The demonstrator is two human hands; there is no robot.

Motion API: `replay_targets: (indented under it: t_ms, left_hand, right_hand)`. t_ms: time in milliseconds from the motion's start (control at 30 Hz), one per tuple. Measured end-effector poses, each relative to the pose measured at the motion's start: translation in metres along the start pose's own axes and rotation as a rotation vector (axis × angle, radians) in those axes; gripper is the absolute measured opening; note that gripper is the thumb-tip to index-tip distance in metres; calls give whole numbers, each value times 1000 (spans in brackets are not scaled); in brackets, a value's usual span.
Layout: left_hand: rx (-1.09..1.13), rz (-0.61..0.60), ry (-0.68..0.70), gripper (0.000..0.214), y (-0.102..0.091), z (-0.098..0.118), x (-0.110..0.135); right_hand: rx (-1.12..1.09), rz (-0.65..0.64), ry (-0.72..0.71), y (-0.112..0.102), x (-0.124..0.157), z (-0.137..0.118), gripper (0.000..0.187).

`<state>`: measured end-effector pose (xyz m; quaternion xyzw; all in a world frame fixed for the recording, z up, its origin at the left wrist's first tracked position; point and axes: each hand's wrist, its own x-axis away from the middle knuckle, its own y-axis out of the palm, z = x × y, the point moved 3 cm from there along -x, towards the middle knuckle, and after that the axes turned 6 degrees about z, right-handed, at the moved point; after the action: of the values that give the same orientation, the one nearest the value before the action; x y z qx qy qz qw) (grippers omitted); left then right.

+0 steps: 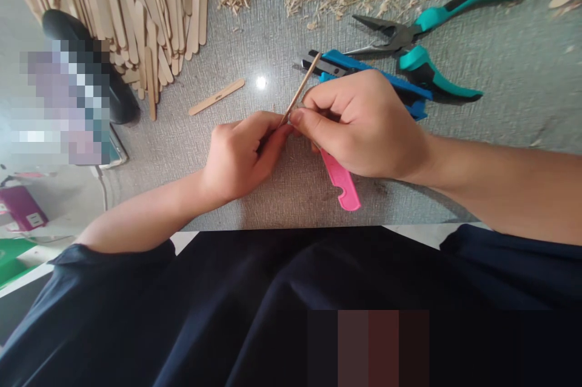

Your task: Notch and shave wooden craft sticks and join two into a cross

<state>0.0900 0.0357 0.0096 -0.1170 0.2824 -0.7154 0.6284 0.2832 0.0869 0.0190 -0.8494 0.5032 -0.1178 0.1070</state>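
Where both hands meet over the grey table point(157, 159), one stick point(304, 85), held slantwise. Left hand point(239, 153): thumb and forefinger pinched closed on its lower end. Right hand point(364, 126): fingers curled in, seemingly about a pink handle point(341, 178) that juts out below the palm; its far end hidden. Handling, as judged: firm pinch close to the working spot, light pressure, left fingertips clear of any edge, since thin wood may split. Appearance: pale brown wood, straight, narrow side turned to view, upper end bare, overlapping the blue cutter point(345, 62) in view. Marks on its face: cannot tell.
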Motion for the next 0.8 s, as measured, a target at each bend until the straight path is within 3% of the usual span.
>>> replay_targets:
  t_ms: [267,567,800]
  left_hand:
    - [166,-63,-125,32,-5,0,-8]
    - [202,-150,-130,50,-10,-2,-23]
    - [190,-134,-116,45,-10,0,-26]
  right_hand:
    - [-74,-39,-31,-2,-1,1,54]
    - [-105,-58,28,-5,-1,-2,55]
    - [-165,-48,71,-7,-4,1,47]
